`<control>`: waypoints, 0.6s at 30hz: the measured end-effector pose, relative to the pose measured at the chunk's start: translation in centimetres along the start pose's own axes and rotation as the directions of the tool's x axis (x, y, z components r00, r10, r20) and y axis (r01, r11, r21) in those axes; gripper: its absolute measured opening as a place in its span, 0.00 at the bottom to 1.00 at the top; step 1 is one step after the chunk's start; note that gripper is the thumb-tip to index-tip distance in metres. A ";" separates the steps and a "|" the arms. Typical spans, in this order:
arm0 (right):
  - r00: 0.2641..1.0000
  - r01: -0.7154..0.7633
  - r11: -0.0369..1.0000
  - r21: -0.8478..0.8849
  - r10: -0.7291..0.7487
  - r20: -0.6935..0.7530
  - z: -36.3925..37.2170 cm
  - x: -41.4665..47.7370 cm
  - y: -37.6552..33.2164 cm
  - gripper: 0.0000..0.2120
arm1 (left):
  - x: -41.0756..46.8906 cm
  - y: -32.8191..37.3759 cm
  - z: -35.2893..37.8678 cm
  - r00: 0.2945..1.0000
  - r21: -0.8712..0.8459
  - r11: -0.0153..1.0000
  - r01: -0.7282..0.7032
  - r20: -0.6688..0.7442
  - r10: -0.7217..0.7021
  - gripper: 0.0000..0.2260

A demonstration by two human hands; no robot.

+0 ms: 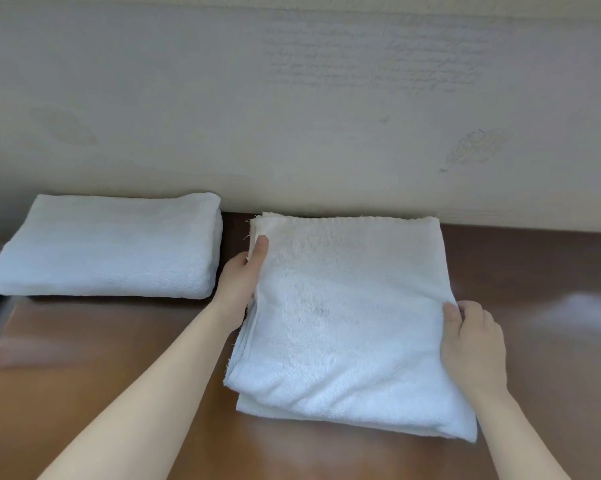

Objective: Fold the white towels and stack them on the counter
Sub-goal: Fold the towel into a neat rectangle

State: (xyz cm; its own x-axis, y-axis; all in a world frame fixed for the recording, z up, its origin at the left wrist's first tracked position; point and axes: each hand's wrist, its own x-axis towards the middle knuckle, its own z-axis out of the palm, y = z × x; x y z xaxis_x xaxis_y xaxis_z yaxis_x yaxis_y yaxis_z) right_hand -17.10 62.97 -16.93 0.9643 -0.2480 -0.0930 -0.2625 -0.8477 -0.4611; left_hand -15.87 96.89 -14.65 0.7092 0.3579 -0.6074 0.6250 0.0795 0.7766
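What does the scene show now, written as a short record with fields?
surface: wooden counter, wall behind
towel being folded: flat on the counter, several layers
left hand: thumb on top, pinches its left edge near the far corner
right hand: grips its right edge
folded towel: lies to the left by the wall, apart from the other
stacked: not yet

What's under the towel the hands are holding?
The towel shows its own folded layers at the edges, lying on the brown counter. Anything beneath its middle is covered.
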 end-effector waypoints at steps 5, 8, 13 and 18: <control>0.996 0.084 0.996 -0.032 -0.083 0.029 -0.1 -2.8 -2.0 0.27 | -3.8 -2.0 -1.2 0.993 0.141 0.983 -0.114 0.005 0.114 0.22; 0.976 0.188 0.965 -0.180 -0.163 0.144 0.6 -3.8 -1.8 0.29 | -5.1 -3.0 -2.0 0.975 0.264 0.940 -0.216 0.005 0.222 0.17; 0.961 0.166 0.984 -0.056 -0.149 0.231 0.4 -3.2 -1.2 0.29 | -6.9 -4.5 -2.8 0.983 0.178 0.975 -0.135 0.145 0.109 0.24; 0.951 0.046 0.995 0.086 -0.070 0.301 -0.4 -3.1 -0.8 0.24 | -8.4 -5.2 -3.0 0.985 0.239 0.960 -0.145 0.131 0.117 0.15</control>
State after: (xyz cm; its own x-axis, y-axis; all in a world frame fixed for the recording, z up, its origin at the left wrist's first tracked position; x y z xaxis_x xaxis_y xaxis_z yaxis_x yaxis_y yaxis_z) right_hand -19.86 64.24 -15.87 0.9460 -0.0353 -0.3221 -0.2138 -0.8149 -0.5387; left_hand -26.03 96.29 -13.07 0.8138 0.2399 -0.5293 0.5748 -0.1980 0.7940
